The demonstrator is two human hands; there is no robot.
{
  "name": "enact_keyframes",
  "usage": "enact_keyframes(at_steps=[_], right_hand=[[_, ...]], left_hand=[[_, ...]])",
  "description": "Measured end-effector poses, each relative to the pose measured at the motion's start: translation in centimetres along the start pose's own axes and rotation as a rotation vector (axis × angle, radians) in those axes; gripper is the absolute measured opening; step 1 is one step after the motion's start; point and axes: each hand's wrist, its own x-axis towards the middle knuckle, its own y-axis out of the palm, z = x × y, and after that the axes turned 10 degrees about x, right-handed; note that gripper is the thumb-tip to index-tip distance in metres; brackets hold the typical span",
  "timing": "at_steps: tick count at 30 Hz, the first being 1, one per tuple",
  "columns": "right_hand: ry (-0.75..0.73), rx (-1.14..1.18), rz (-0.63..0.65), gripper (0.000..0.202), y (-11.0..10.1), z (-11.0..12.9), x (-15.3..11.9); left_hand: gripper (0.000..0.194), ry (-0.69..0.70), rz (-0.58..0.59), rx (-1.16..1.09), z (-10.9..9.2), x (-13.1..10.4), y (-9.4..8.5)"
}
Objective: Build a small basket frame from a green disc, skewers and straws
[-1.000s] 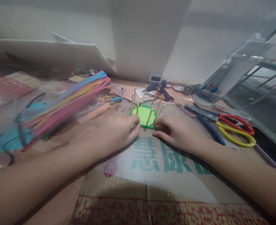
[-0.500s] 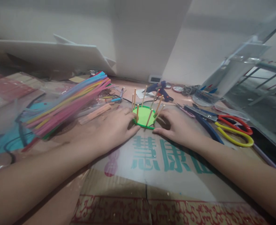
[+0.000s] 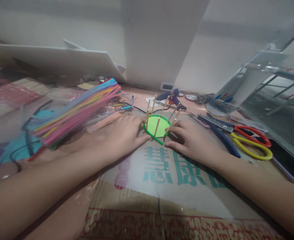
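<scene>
A light green disc [image 3: 158, 125] lies on the cardboard, with several thin wooden sticks [image 3: 157, 127] standing around its rim, some leaning. A darker green pipe cleaner [image 3: 157, 139] runs along the edge, its free end sticking out toward me at the front. My left hand [image 3: 129, 131] holds the left side of the disc, fingertips at the rim and thumb by the pipe cleaner. On the right, my right hand [image 3: 186, 135] has thumb and fingers apart. Its fingertips are beside the right rim and a stick there, and the thumb is close to the pipe cleaner's loose end.
A bundle of coloured pipe cleaners [image 3: 79, 113] lies at left. Behind the disc is a glue gun [image 3: 173, 97] with its cord. Scissors with red and yellow handles [image 3: 253, 155], blue-handled pliers [image 3: 220, 136] and a clear container [image 3: 221, 105] are at right.
The front stretch of pipe cleaner, which followed the rim, now springs outward with its end loose. My right thumb has parted from it. The view has shifted slightly.
</scene>
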Motion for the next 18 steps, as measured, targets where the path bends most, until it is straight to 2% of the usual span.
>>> enact_keyframes(at_steps=[2, 5, 12, 15, 18], right_hand=[[-0.014, -0.013, 0.011, 0.041, 0.0, 0.0, 0.0], [-0.02, 0.0, 0.016, 0.04, 0.2, -0.1, 0.1], [-0.013, 0.034, 0.007, 0.038, 0.3, -0.1, 0.2], [-0.016, 0.04, -0.006, 0.039, 0.2, 0.0, 0.2], [0.042, 0.028, -0.044, 0.038, -0.1, 0.3, 0.1]], left_hand=[[0.032, -0.012, 0.027, 0.026, -0.4, -0.3, -0.6], [0.025, 0.075, 0.063, 0.038, -0.9, -0.7, -0.8], [0.026, 0.096, 0.075, -0.096, -0.7, -0.2, 0.8], [0.026, 0.106, 0.089, -0.116, -0.9, 0.0, 1.1], [0.026, 0.098, 0.096, -0.12, -1.1, 0.1, 1.0]])
